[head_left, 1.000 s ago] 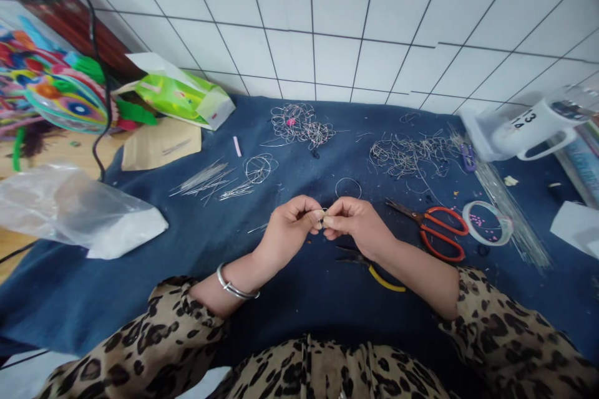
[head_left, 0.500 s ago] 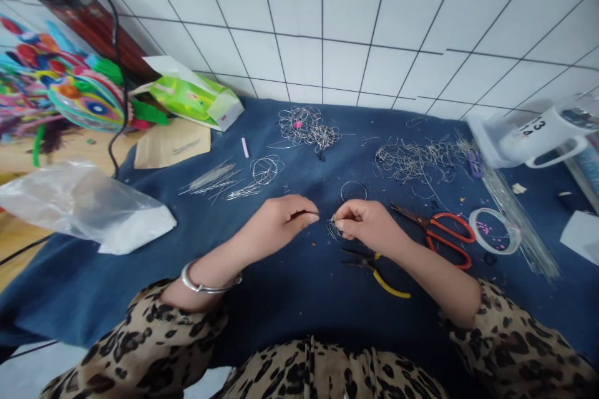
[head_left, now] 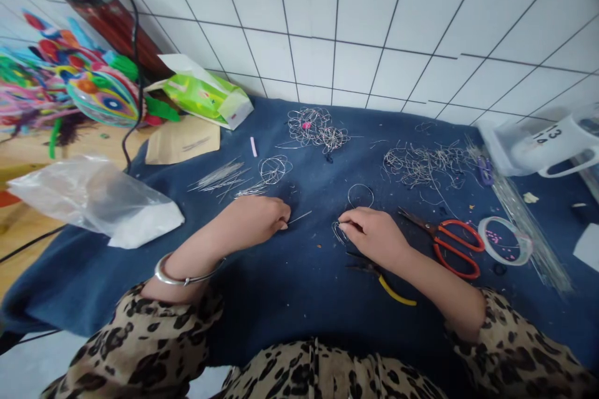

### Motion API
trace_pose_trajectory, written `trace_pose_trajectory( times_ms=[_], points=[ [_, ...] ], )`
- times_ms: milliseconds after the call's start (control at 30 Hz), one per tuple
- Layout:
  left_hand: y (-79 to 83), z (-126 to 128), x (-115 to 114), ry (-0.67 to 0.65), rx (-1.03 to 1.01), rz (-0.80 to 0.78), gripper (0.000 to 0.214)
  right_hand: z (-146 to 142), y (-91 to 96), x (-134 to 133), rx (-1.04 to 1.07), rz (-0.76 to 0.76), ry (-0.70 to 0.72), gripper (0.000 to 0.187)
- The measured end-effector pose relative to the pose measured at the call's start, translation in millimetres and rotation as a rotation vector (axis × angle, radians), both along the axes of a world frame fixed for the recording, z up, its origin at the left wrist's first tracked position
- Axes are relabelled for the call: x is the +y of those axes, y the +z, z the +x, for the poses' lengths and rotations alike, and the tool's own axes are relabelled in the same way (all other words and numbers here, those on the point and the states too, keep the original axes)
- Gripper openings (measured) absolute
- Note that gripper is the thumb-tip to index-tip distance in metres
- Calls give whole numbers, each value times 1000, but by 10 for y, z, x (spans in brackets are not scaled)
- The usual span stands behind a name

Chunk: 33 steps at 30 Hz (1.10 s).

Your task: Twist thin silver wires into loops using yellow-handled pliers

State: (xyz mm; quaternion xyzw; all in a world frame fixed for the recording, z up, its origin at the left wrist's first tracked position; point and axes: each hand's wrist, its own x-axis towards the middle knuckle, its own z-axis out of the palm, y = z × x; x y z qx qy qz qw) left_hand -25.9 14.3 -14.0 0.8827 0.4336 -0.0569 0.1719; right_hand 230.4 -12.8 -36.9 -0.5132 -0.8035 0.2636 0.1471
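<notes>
My left hand [head_left: 256, 220] rests on the blue cloth [head_left: 290, 287], fingers pinched on a short straight wire [head_left: 299, 217] that sticks out to the right. My right hand [head_left: 374, 234] is closed on a small looped wire piece [head_left: 339, 232] held just above the cloth. A single wire ring [head_left: 360, 195] lies just beyond the right hand. Straight wire pieces [head_left: 219, 178] lie in a pile beyond the left hand, beside a round wire frame [head_left: 275, 169].
Yellow-handled pliers [head_left: 384, 277] lie under my right wrist, red scissors [head_left: 444, 240] to its right, then a tape roll [head_left: 506, 240]. Tangled wire heaps [head_left: 421, 162] and wire shapes [head_left: 318, 128] lie farther back. A plastic bag [head_left: 98, 199] lies left, a white cup [head_left: 556, 143] right.
My hands have parted: the left one moved left and down to the cloth with a straight wire, while the right one kept the looped wire piece. The view shifted a little.
</notes>
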Motion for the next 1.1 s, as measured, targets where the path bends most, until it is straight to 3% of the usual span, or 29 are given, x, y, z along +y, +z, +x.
trace_pose_trajectory(
  times_ms=[267,667,933,1100],
  points=[
    [88,-53,-7,49,41,25,14,-14,30,-5,4,-18,11,18],
    [222,-125,25,76,-37,-183,12,-20,50,6,-29,-33,43,20],
    [236,-230,42,127,-56,-158,11,-21,31,3,-29,-35,46,20],
    [209,-226,40,66,-65,-180,15,-25,28,3,-28,-31,46,19]
  ],
)
